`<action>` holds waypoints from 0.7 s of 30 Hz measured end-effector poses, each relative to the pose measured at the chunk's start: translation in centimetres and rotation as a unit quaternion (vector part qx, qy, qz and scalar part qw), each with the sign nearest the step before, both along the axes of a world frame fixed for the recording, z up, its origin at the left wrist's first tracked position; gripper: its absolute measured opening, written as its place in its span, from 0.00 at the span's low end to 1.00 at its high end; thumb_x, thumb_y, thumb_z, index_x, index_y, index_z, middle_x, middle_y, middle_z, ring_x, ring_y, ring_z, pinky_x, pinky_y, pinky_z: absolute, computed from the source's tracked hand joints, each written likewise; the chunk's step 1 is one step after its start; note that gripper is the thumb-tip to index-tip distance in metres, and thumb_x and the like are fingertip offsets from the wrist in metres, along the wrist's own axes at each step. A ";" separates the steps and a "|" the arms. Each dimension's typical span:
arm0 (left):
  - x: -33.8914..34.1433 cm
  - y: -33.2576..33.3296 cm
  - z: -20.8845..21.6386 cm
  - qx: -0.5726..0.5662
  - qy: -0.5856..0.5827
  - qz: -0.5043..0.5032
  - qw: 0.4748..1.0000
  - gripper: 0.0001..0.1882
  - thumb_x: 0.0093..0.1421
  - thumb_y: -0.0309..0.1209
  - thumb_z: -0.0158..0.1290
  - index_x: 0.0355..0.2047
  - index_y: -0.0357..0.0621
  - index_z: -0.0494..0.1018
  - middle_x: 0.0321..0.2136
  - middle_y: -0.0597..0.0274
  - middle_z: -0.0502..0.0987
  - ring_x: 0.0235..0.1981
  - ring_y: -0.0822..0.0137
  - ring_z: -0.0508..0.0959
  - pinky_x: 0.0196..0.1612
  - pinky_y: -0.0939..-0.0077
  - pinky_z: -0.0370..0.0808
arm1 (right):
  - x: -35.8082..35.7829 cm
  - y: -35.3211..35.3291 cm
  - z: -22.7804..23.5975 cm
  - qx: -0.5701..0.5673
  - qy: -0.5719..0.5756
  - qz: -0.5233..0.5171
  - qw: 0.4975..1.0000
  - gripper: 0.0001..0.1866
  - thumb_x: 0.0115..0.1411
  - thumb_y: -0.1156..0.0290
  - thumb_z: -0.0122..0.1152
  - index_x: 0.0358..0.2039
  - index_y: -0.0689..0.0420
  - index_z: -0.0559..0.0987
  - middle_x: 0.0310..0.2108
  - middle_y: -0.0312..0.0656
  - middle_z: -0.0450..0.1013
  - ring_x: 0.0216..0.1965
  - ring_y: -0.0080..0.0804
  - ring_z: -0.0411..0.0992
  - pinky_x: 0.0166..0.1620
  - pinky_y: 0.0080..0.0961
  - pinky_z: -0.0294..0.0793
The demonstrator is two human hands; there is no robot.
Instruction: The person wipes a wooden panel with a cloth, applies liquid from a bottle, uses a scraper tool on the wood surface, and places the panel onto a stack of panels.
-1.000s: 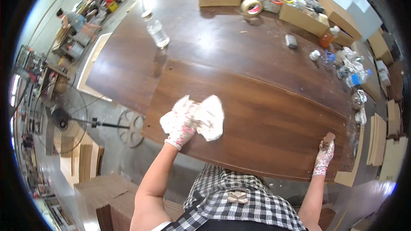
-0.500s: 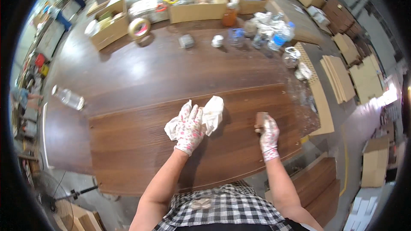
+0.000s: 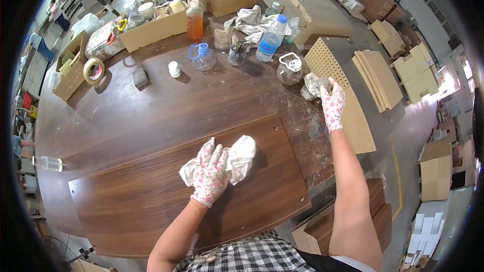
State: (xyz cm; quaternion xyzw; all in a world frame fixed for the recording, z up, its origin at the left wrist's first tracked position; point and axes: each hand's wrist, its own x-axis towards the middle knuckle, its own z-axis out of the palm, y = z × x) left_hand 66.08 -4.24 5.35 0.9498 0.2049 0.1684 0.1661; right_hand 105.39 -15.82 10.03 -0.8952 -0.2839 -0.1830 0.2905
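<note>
My left hand (image 3: 209, 175), in a white glove with pink spots, lies with its fingers stretched out on a crumpled white cloth (image 3: 241, 158). Under the cloth is a dark brown wood-grain panel (image 3: 136, 186) with small holes near its corners. My right hand (image 3: 334, 105), gloved alike, reaches to the table's right side. Its fingers are closed on a small grey-brown block (image 3: 324, 83), partly hidden by them. The block is up against a white rag (image 3: 313, 85) bunched on a small jar (image 3: 306, 93).
Beside the jar stand a handled clear jar (image 3: 289, 72), a water bottle (image 3: 271, 40) and a blue-lidded jug (image 3: 203, 58). Farther left are a small white bottle (image 3: 174, 69), a grey block (image 3: 140, 78) and a tape roll (image 3: 94, 70). Open cardboard boxes (image 3: 156, 31) line the back.
My right hand has moved forward from the panel's right part to the rag-topped jar, carrying the block. My left hand stays on the cloth. The whole view has shifted rightward.
</note>
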 end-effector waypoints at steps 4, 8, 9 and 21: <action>3.9 -1.6 0.4 -0.029 0.002 -0.048 0.998 0.32 0.40 0.31 0.57 0.49 0.40 0.68 0.54 0.49 0.65 0.60 0.50 0.58 0.61 0.54 0.53 | 1.9 1.0 -1.3 -0.116 -0.071 0.013 0.991 0.24 0.53 0.59 0.57 0.49 0.56 0.71 0.48 0.48 0.68 0.51 0.43 0.63 0.55 0.38 0.60; 9.1 -3.9 -1.2 -0.045 -0.006 -0.128 0.991 0.30 0.44 0.34 0.55 0.51 0.42 0.67 0.54 0.53 0.65 0.61 0.53 0.55 0.62 0.56 0.52 | -2.7 0.2 0.3 0.026 -0.041 0.116 0.992 0.21 0.55 0.65 0.54 0.49 0.60 0.70 0.47 0.49 0.68 0.52 0.44 0.63 0.56 0.37 0.60; 10.4 -4.6 -1.3 -0.055 -0.020 -0.155 0.986 0.30 0.45 0.34 0.55 0.51 0.42 0.67 0.54 0.54 0.65 0.62 0.53 0.55 0.62 0.57 0.52 | -4.5 -0.4 0.3 0.051 -0.018 0.152 0.987 0.21 0.56 0.67 0.53 0.50 0.62 0.70 0.47 0.49 0.68 0.52 0.44 0.63 0.56 0.37 0.61; -0.6 0.6 0.3 -0.478 -0.117 -0.105 0.864 0.32 0.52 0.29 0.55 0.57 0.39 0.59 0.61 0.47 0.51 0.62 0.53 0.55 0.61 0.63 0.55 | -25.2 0.7 -5.2 -0.154 -0.025 0.391 0.907 0.23 0.58 0.52 0.44 0.51 0.46 0.72 0.54 0.39 0.63 0.55 0.42 0.60 0.56 0.43 0.58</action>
